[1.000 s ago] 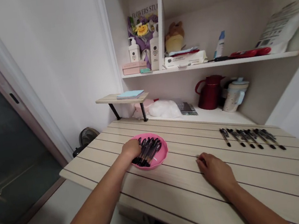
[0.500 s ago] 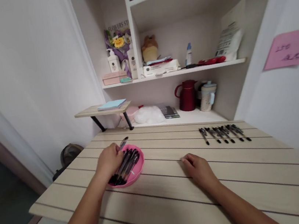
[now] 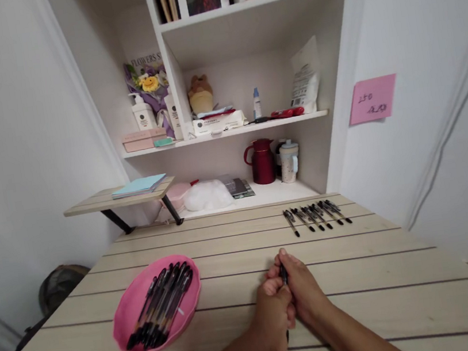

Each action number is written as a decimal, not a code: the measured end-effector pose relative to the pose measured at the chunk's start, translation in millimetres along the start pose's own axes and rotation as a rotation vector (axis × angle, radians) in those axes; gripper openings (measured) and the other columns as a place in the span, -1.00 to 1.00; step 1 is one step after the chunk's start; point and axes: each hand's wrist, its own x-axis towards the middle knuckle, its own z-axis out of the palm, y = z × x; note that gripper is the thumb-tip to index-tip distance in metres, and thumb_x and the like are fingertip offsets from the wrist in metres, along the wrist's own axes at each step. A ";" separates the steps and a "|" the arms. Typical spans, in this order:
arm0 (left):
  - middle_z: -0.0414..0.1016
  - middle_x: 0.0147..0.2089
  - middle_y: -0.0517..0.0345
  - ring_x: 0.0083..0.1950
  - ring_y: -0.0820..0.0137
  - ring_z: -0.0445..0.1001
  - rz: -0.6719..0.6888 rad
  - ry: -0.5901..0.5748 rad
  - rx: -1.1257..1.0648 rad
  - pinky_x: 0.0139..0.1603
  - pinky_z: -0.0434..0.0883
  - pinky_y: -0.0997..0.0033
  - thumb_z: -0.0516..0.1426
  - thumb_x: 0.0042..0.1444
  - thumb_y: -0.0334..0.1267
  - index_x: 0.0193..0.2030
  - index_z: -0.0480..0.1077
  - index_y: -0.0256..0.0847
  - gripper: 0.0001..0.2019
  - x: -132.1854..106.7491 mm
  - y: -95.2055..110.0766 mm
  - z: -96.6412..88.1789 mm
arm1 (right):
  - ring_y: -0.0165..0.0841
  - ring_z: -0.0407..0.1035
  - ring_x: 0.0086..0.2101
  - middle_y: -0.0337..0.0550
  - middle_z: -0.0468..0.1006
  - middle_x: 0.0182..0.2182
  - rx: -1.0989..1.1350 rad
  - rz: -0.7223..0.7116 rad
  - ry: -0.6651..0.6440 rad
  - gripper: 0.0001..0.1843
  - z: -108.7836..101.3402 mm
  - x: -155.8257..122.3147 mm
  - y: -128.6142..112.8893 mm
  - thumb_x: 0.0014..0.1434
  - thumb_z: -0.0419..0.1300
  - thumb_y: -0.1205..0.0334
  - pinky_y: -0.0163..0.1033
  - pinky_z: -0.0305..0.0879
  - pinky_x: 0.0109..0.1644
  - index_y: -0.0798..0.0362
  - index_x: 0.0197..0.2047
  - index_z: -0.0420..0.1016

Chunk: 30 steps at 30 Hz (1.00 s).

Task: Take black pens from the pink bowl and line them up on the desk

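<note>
Both hands meet over the front middle of the table around one black pen (image 3: 283,273). My left hand (image 3: 275,315) is closed on its lower part, and a dark tip shows beneath that hand. My right hand (image 3: 304,285) pinches the upper end between thumb and fingers. Most of the barrel is hidden by the fingers. To the left stands a pink bowl (image 3: 121,316) holding several dark pens (image 3: 163,304) that lie slanted together. Toward the back right, a row of uncapped-looking pens with separate dark pieces (image 3: 318,217) lies on the table.
The slatted wooden table (image 3: 226,240) runs back to a white shelf unit. A small raised stand (image 3: 77,206) with blue paper (image 3: 139,186) sits at the back left. A red jug (image 3: 262,161) and a pale cup (image 3: 289,162) stand on the lowest shelf.
My left hand has left the pink bowl with a pen and moved right to my right hand. Both hands now hold that pen. The view has also shifted.
</note>
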 end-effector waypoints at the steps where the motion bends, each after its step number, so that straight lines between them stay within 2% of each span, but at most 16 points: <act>1: 0.09 -0.70 0.41 -0.77 0.70 -0.10 -0.001 -0.020 0.000 -0.71 -0.22 0.57 0.18 -0.17 -0.12 -0.42 0.26 -0.23 -0.74 -0.3 0.6 -2.6 | -0.44 0.26 -0.70 -0.27 0.44 -0.63 -0.008 -0.004 0.004 -0.55 0.4 1.2 0.8 -0.04 0.07 -0.24 -0.36 0.12 -0.69 0.02 -0.47 0.23; 8: 0.04 -0.72 0.44 -0.78 0.69 -0.07 -0.051 -0.110 0.026 -0.73 -0.16 0.58 0.22 -0.21 -0.03 -0.39 0.27 -0.24 -0.65 1.1 2.1 -11.6 | -0.47 0.25 -0.71 -0.26 0.45 -0.66 0.014 -0.021 0.013 -0.51 1.2 6.3 -0.1 -0.04 0.06 -0.26 -0.43 0.00 -0.72 0.05 -0.45 0.24; 11: 0.17 -0.64 0.37 -0.77 0.71 -0.04 -0.019 -0.155 0.032 -0.74 -0.16 0.58 0.20 -0.18 -0.05 -0.37 0.29 -0.25 -0.67 0.8 4.0 -11.0 | -0.50 0.22 -0.74 -0.24 0.46 -0.63 -0.009 -0.026 0.017 -0.51 -2.9 8.4 -4.3 -0.06 0.09 -0.25 -0.45 -0.11 -0.77 0.06 -0.42 0.26; 14: 0.32 -0.44 0.26 -0.76 0.74 -0.01 0.000 -0.222 0.013 -0.76 -0.17 0.57 0.17 -0.15 -0.13 -0.30 0.30 -0.24 -0.70 0.1 8.1 -11.6 | -0.54 0.17 -0.76 -0.25 0.45 -0.60 0.007 -0.024 0.003 -0.52 -6.0 9.0 -9.2 -0.08 0.13 -0.23 -0.48 -0.21 -0.80 0.07 -0.39 0.29; 17: 0.36 -0.36 0.22 -0.74 0.74 0.00 -0.020 -0.233 0.007 -0.75 -0.19 0.57 0.16 -0.13 -0.14 -0.30 0.29 -0.25 -0.72 -1.0 11.4 -12.7 | -0.55 0.15 -0.75 -0.26 0.44 -0.59 0.060 -0.020 -0.019 -0.52 -7.5 8.4 -13.5 -0.09 0.16 -0.21 -0.49 -0.16 -0.81 0.07 -0.35 0.32; 21: 0.36 -0.48 0.24 -0.74 0.72 -0.02 -0.054 -0.190 0.040 -0.74 -0.17 0.59 0.10 -0.05 -0.01 -0.29 0.28 -0.25 -0.66 -3.6 12.0 -12.6 | -0.50 0.23 -0.68 -0.26 0.43 -0.58 0.136 -0.078 -0.004 -0.54 -10.9 9.1 -19.7 -0.06 0.15 -0.19 -0.47 -0.04 -0.77 0.05 -0.31 0.34; 26: 0.32 -0.54 0.27 -0.76 0.70 0.00 -0.070 -0.244 0.068 -0.75 -0.15 0.58 0.07 -0.02 -0.03 -0.26 0.30 -0.28 -0.67 -4.8 11.2 -13.5 | -0.45 0.33 -0.54 -0.30 0.41 -0.59 0.275 -0.152 0.032 -0.65 -23.4 16.7 -29.6 -0.01 0.17 -0.10 -0.36 0.27 -0.53 0.02 -0.36 0.35; 30: 0.30 -0.56 0.28 -0.77 0.70 -0.01 -0.087 -0.256 0.029 -0.76 -0.16 0.58 0.05 0.00 -0.08 -0.27 0.30 -0.27 -0.72 -4.2 13.0 -15.4 | -0.47 0.26 -0.59 -0.33 0.33 -0.63 0.289 -0.103 0.027 -0.68 -31.1 21.5 -31.2 -0.04 0.21 -0.05 -0.37 0.22 -0.56 0.03 -0.42 0.31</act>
